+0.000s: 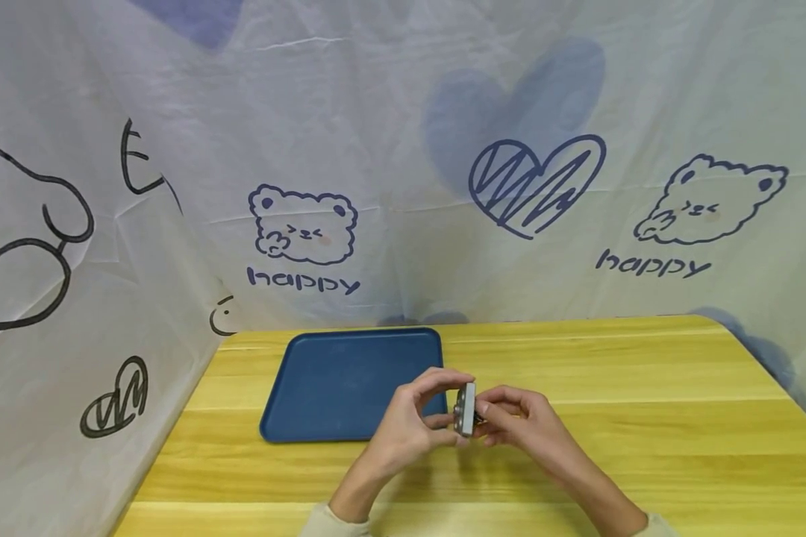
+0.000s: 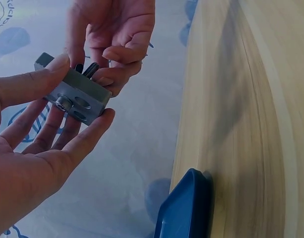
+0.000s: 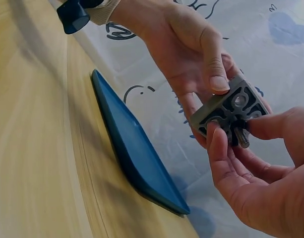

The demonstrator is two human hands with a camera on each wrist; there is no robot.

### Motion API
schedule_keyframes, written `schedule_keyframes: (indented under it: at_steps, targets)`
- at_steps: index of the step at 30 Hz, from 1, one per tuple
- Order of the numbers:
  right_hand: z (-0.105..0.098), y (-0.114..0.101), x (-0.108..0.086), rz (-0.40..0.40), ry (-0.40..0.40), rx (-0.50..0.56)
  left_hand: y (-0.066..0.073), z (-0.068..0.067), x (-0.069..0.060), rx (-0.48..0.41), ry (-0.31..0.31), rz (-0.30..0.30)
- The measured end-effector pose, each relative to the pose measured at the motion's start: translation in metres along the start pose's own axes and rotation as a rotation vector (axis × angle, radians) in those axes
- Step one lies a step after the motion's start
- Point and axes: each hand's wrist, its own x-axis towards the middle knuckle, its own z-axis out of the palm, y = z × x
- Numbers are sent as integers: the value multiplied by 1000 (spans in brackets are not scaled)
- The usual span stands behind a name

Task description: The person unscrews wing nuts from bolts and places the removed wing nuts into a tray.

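A grey metal block (image 1: 469,409) with round holes is held up above the table between the two hands. My left hand (image 1: 410,418) grips it by its edges, with the thumb on one edge and fingers on the opposite one. A bolt head (image 2: 64,103) shows on one face. From the other face, with its dark recesses, sticks out a threaded bolt end (image 3: 242,139). At that face my right hand (image 1: 527,425) pinches a small black piece (image 3: 238,123) beside the thread; the fingers partly hide it, and its kind is unclear.
A blue tray (image 1: 349,388) lies on the wood-patterned table (image 1: 645,418), behind and left of the hands. White cloth (image 1: 403,149) with drawn hearts and bears hangs around the table's back and sides.
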Motion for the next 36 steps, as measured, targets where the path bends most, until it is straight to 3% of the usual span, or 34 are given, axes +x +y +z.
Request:
schedule_keyframes:
  at_steps: [7, 15, 21, 36]
  targets:
    - [-1, 0, 0, 5, -31, 50, 0, 2, -1, 23, -13, 10]
    - [0, -2, 0, 37, -13, 67, 1, 2, -1, 47, -9, 2]
    - [4, -2, -2, -48, 30, -44, 2, 1, -1, 62, 13, -7]
    - [14, -3, -6, -253, 134, -190, 5, -2, -3, 35, 55, -39]
